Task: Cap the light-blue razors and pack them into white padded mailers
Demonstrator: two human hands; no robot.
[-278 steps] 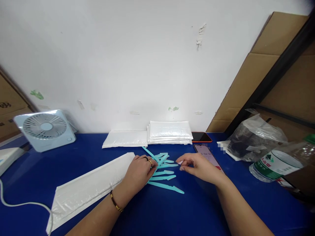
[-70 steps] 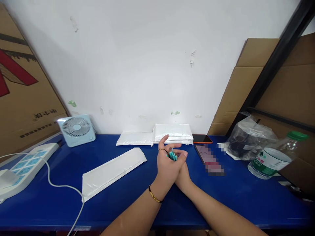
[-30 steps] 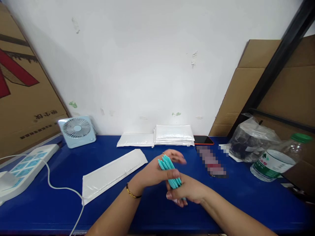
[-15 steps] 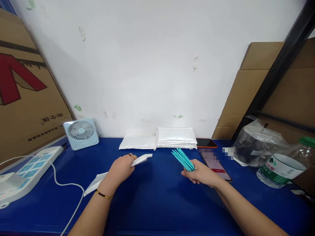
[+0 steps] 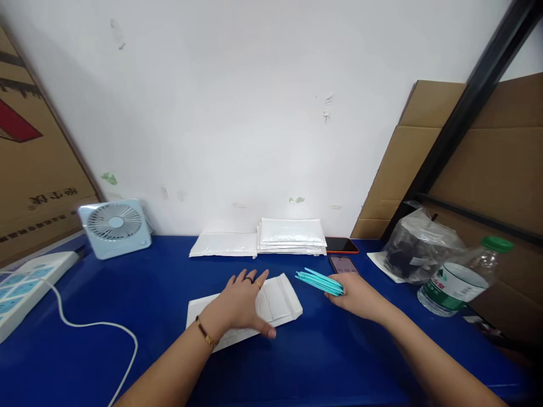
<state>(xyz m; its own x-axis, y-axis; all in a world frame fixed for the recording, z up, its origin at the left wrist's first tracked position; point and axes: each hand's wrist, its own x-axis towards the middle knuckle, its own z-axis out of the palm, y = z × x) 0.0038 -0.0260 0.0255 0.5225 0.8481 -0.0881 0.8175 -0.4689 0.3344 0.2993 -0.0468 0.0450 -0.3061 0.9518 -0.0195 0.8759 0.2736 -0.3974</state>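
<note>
A white padded envelope [image 5: 278, 299] lies flat on the blue table [image 5: 322, 362], its flap end toward the right. Over it is my left hand [image 5: 240, 305], fingers spread and thumb out, touching or just above its surface; the wrist and palm cover part of it. My right hand [image 5: 354, 294] is closed around a bundle of thin turquoise sticks [image 5: 320, 281], whose tips point left toward the envelope's flap end. What kind of sticks they are I cannot tell.
Against the wall lie a stack of white envelopes [image 5: 292, 236] and a single one [image 5: 223, 244]. Two phones [image 5: 341, 245] are right of the stack. A plastic bottle [image 5: 453, 285] and a bagged cup [image 5: 419, 243] stand at right. At left are a fan [image 5: 115, 226], a power strip [image 5: 29, 288] and a white cable [image 5: 102, 323].
The envelope, earlier gripped edge-on in my left hand, now lies flat, and the left hand has spread over it, further right. My right hand still holds the sticks. The view has turned right.
</note>
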